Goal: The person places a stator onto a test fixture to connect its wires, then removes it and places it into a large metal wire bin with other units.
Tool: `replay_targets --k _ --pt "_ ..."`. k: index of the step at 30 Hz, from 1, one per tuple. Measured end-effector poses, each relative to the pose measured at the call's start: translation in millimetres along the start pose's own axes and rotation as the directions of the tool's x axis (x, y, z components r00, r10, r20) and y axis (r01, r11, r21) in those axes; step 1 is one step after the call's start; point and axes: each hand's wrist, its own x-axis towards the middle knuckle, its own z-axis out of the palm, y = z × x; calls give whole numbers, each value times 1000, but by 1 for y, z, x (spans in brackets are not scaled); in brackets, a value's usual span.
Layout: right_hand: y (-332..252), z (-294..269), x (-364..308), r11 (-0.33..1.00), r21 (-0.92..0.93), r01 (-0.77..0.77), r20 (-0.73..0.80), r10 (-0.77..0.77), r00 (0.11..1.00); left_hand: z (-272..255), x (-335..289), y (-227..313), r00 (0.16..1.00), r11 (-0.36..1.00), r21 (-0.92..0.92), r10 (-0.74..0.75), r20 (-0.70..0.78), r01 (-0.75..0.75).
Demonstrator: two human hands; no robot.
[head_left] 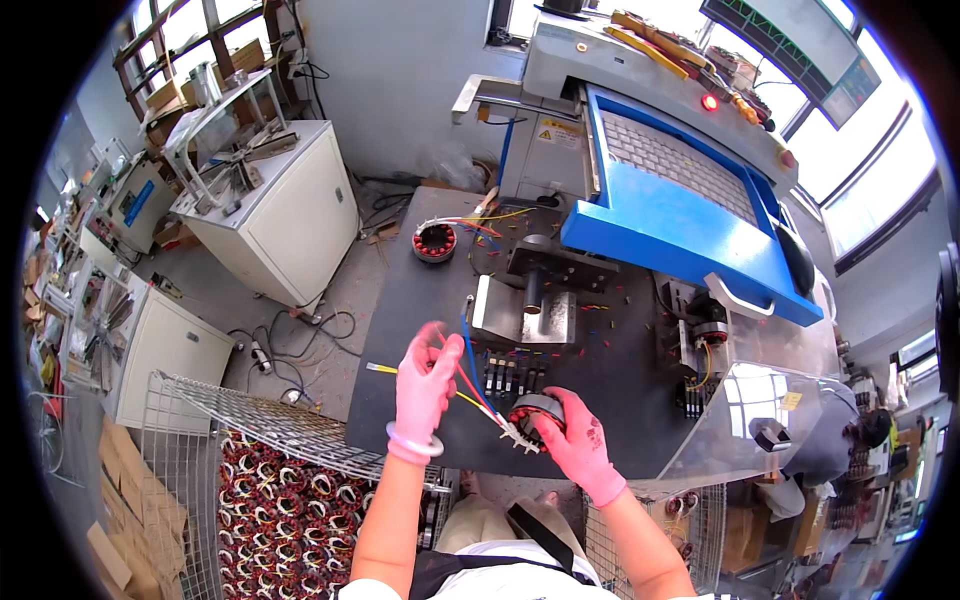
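My right hand (577, 443), in a pink glove, grips a motor stator (537, 408), a dark ring with red windings, over the table's near edge. Red, blue and yellow lead wires (474, 377) fan out from it toward my left hand. The gloved left hand (427, 385) is raised with curled, partly blurred fingers. A red wire runs up to its thumb, and the yellow one passes behind the hand; what lies between the fingertips is hidden. Beyond stands a metal fixture (555, 316) with a post. Another wound stator (434, 243) lies at the table's far left.
Small dark blocks (512, 374) line up on the black table (400, 330), amid scattered coloured bits. A blue-framed machine (660, 236) and a clear panel (740, 415) stand to the right. A wire basket (175, 385) full of stators is at lower left.
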Motion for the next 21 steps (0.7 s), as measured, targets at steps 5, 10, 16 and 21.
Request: replay_targets --k 5,10,16,21 --pt "23 10 46 842 -450 298 -189 -416 889 -20 -8 -11 991 989 -109 -107 -84 97" --pt "41 18 129 817 -483 315 -214 -459 862 -28 -30 -46 995 993 -119 16 95 -5" --pt "57 4 185 777 -549 309 -98 -427 899 -11 -7 -83 962 997 27 59 266 -68" --pt "61 -5 200 788 -500 359 -40 -435 899 2 10 -91 960 992 39 107 261 -121"
